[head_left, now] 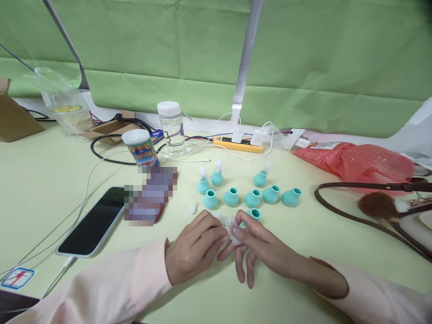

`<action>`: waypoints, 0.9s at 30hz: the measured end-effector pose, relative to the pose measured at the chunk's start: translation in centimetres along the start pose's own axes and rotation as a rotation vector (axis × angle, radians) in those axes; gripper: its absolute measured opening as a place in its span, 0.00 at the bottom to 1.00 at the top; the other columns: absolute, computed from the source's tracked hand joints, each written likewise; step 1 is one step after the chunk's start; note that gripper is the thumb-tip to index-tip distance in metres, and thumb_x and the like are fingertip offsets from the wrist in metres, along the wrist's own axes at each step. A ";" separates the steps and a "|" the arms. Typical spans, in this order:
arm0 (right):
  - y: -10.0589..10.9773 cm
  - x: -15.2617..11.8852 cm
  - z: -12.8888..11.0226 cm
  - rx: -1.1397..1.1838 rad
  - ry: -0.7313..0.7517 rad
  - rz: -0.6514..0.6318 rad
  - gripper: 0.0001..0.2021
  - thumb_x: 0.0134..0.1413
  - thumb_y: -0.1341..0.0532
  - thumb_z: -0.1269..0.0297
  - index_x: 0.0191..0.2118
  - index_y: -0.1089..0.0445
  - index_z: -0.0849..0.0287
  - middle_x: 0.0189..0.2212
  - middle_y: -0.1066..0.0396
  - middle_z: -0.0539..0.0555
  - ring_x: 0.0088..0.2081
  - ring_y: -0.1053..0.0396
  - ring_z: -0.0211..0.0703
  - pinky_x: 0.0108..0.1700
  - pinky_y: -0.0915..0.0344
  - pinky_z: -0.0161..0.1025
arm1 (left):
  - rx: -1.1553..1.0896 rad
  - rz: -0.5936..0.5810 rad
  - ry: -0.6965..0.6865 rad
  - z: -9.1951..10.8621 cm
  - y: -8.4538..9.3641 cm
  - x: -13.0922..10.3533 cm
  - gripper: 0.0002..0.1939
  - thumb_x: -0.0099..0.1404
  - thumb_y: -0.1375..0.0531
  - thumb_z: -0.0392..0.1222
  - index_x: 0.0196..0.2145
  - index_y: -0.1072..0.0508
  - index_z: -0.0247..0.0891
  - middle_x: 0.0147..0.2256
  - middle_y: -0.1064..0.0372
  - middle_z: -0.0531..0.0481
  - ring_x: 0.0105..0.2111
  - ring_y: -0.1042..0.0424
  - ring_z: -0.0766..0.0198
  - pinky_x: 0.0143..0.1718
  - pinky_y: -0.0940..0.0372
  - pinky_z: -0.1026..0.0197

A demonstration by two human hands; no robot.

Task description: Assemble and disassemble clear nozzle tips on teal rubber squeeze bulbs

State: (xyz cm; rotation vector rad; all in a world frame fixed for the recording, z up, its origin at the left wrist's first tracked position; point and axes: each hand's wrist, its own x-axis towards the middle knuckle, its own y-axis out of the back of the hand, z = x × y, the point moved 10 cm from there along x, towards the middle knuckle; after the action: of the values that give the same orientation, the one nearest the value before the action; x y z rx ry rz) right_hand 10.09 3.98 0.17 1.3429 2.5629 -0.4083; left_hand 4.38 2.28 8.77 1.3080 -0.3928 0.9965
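Note:
A small translucent whitish plastic piece point(232, 230) is held between my two hands in front of the bulbs. My right hand point(258, 245) pinches it between thumb and index finger, its other fingers hanging loose. At its left edge, the bent fingers of my left hand point(197, 245) close on it; their tips are partly hidden. Just beyond stand several teal squeeze bulbs point(231, 196) with open necks, one partly behind my right hand. Farther back, three teal bulbs point(203, 185) carry clear tops with white tips. A small white cap-like piece point(192, 208) lies left of them.
To the left are a phone point(92, 220) on a cable, a blurred dark red packet point(151, 198), a printed cup point(140, 148) and a water bottle point(172, 130). A yellow power strip point(238, 144) sits behind. Red bubble wrap point(364, 162) and a brown strap point(351, 185) lie right.

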 end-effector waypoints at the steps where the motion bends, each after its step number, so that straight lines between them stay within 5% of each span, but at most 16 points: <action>1: -0.1 0.0 -0.1 -0.001 0.007 -0.008 0.16 0.52 0.53 0.48 0.31 0.54 0.56 0.27 0.32 0.51 0.17 0.35 0.33 0.14 0.38 0.29 | -0.008 0.008 0.000 0.1 0.1 0.0 0.08 0.53 0.45 0.23 0.31 0.36 0.30 0.26 0.38 0.45 0.28 0.41 0.65 0.26 0.40 0.62; 4: -0.3 -0.1 -0.4 -0.002 0.033 -0.031 0.14 0.54 0.53 0.50 0.30 0.53 0.56 0.26 0.32 0.50 0.16 0.35 0.32 0.14 0.39 0.28 | -0.095 0.017 0.068 -0.1 0.4 0.3 0.07 0.55 0.47 0.24 0.31 0.35 0.32 0.26 0.38 0.47 0.28 0.41 0.65 0.27 0.40 0.62; 9: 0.0 -0.2 -1.2 -0.014 0.041 -0.058 0.14 0.54 0.53 0.50 0.32 0.54 0.56 0.22 0.31 0.50 0.13 0.39 0.30 0.13 0.43 0.28 | -0.751 -0.099 0.608 -4.2 -1.7 -0.5 0.05 0.58 0.47 0.37 0.26 0.36 0.33 0.23 0.41 0.50 0.22 0.39 0.69 0.23 0.39 0.65; 12: 1.2 -0.6 -2.6 -0.053 0.092 -0.011 0.13 0.54 0.53 0.51 0.32 0.53 0.56 0.22 0.31 0.51 0.13 0.40 0.32 0.14 0.43 0.29 | -1.058 -0.144 0.805 -5.4 -2.8 -1.1 0.10 0.57 0.46 0.43 0.24 0.36 0.33 0.22 0.43 0.52 0.19 0.41 0.72 0.19 0.40 0.66; 15: 3.4 -1.7 -5.4 -0.317 0.189 0.142 0.11 0.53 0.50 0.54 0.32 0.47 0.57 0.24 0.31 0.52 0.18 0.39 0.33 0.20 0.41 0.32 | -0.742 -0.080 0.805 -7.3 -1.4 -1.1 0.07 0.54 0.44 0.39 0.23 0.35 0.33 0.22 0.40 0.52 0.21 0.39 0.70 0.21 0.40 0.66; 19: 6.5 -3.8 -9.4 -1.085 0.284 0.408 0.09 0.48 0.45 0.58 0.31 0.36 0.58 0.21 0.34 0.51 0.22 0.38 0.37 0.26 0.42 0.36 | -0.137 -0.050 0.548 -6.9 0.4 -0.2 0.04 0.52 0.46 0.32 0.21 0.34 0.34 0.22 0.37 0.51 0.23 0.39 0.69 0.25 0.39 0.65; 22: 8.0 -3.5 -8.2 -1.476 0.152 0.318 0.09 0.50 0.48 0.61 0.33 0.34 0.57 0.23 0.34 0.52 0.25 0.37 0.41 0.27 0.43 0.38 | 0.032 -0.162 0.465 -6.6 -0.8 -0.4 0.05 0.52 0.47 0.31 0.21 0.33 0.34 0.21 0.37 0.51 0.22 0.39 0.69 0.23 0.40 0.66; 27: 10.1 -2.4 -4.9 -1.622 -0.030 0.172 0.08 0.47 0.47 0.66 0.33 0.33 0.57 0.26 0.34 0.55 0.28 0.36 0.45 0.25 0.45 0.36 | 0.113 -0.304 0.481 -7.5 -2.3 -1.2 0.05 0.52 0.47 0.29 0.25 0.33 0.34 0.25 0.35 0.49 0.22 0.37 0.68 0.25 0.38 0.65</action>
State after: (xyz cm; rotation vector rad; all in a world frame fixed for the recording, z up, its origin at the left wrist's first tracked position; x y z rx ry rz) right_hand 19.47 9.31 4.10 0.7462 1.6520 1.3446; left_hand 3.45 8.88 4.48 1.1386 0.2270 1.0427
